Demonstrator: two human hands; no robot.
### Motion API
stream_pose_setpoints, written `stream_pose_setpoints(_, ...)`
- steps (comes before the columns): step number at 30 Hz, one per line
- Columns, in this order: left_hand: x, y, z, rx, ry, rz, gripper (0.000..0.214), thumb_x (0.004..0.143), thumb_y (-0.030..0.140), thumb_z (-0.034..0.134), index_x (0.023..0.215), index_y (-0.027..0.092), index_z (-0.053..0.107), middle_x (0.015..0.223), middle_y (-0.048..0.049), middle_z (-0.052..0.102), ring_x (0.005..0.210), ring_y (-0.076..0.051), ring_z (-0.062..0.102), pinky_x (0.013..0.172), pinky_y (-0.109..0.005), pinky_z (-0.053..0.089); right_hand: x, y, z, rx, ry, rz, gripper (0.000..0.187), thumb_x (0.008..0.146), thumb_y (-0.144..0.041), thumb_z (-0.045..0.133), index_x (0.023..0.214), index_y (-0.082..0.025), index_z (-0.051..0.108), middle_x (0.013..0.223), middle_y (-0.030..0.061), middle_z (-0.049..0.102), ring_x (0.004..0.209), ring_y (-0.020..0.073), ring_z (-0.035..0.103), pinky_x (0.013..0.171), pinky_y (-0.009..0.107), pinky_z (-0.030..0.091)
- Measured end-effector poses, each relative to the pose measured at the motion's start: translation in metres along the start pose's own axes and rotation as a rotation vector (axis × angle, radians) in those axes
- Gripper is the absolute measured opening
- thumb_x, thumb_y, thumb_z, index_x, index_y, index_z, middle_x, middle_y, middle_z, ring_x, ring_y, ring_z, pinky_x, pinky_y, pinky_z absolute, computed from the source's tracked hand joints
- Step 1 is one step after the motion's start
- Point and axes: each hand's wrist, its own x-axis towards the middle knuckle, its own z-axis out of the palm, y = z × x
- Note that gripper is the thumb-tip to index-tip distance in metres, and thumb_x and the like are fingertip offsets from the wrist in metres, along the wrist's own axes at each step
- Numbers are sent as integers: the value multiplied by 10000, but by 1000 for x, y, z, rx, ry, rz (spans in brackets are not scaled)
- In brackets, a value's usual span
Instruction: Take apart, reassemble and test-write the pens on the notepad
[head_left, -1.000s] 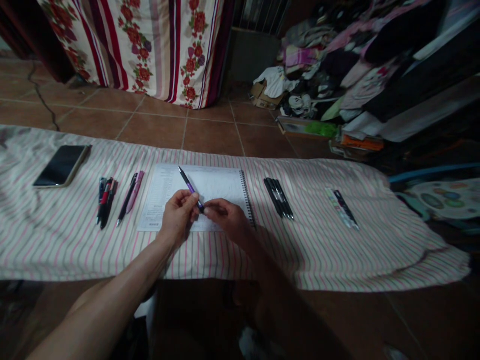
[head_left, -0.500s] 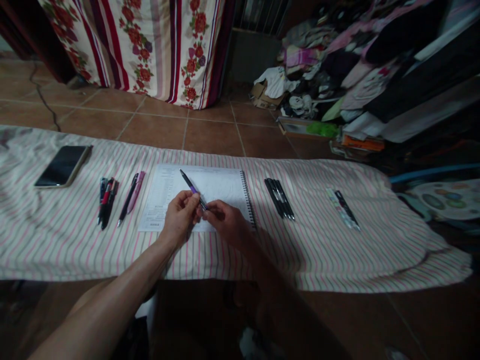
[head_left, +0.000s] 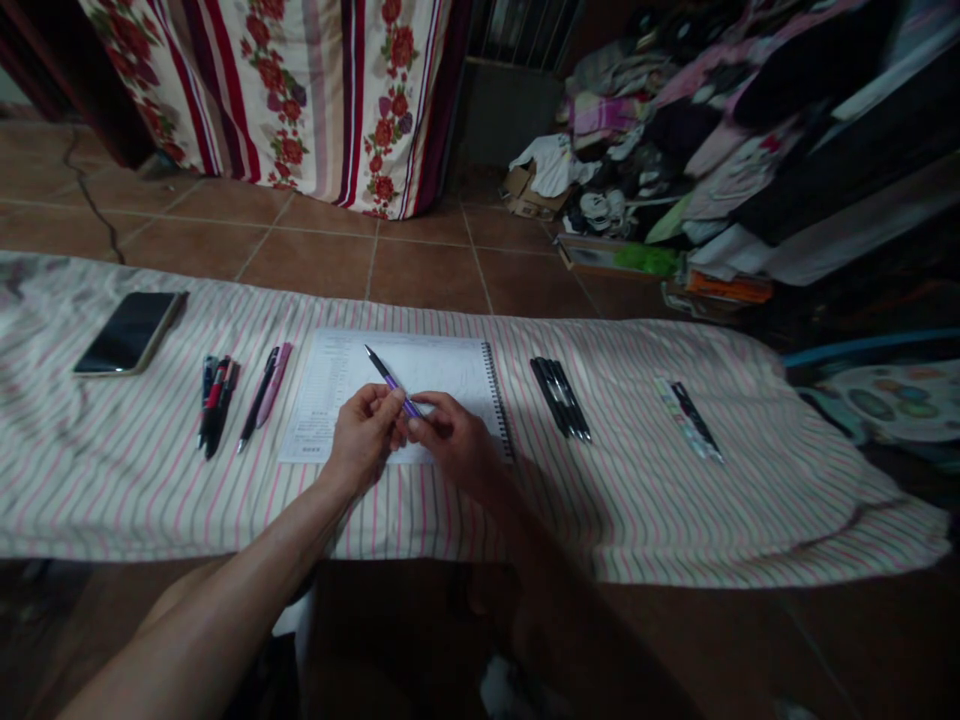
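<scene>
Right hand (head_left: pixel 454 440): fingertips pinched on the lower end of a purple pen (head_left: pixel 391 382), which lies over the spiral notebook (head_left: pixel 450 375). Left hand (head_left: pixel 364 435): fingers curled beside the barrel, contact unclear. Left of the notebook: loose pens (head_left: pixel 216 405), then a smartphone (head_left: pixel 129 333). Right of the notebook: black pens (head_left: pixel 560 398).

Striped cream cloth (head_left: pixel 112 500) laid out across the terracotta floor tiles (head_left: pixel 427 270), and right under the grip (head_left: pixel 401 415), a spiral notebook (head_left: pixel 450 370) open on a printed page! Moving left of the grip: a pink pen (head_left: pixel 274 385) snug beside a black pen (head_left: pixel 257 398), then a tight cluster of dark and red pens (head_left: pixel 214 405), and way out left, a smartphone (head_left: pixel 129 333), screen up! Over to the right, a bundle of black pens (head_left: pixel 560 398) just past the notebook, and farther along, a single black pen (head_left: pixel 694 418) alongside a pale printed strip (head_left: pixel 676 425)!
</scene>
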Motion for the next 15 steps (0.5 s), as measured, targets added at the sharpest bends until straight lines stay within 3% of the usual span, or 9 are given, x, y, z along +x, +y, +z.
stream_pose_setpoints(7,-1,3,0,-70,-18,-35,330,685,396,736,659,169,499,494,44,542,380,-60,434,408,-205,322,-1,-9,1,139,103,-100,278,779,-300,604,1046,-222,617,785,-7,693,694,125,636,667,246,492)
stream_pose_setpoints(11,-4,4,3,-127,-72,-100,342,671,393,745,631,159,499,527,28,538,419,-59,447,393,-186,302,-1,-9,5,257,142,-76,277,773,-365,615,1013,-228,638,801,2,694,700,136,639,643,248,502)
stream_pose_setpoints(15,-8,4,8,-197,-116,-206,318,660,369,756,677,149,528,587,20,546,449,-49,443,397,-174,297,0,-5,10,177,192,-57,299,796,-395,601,1043,-236,659,885,26,701,760,156,646,694,272,517)
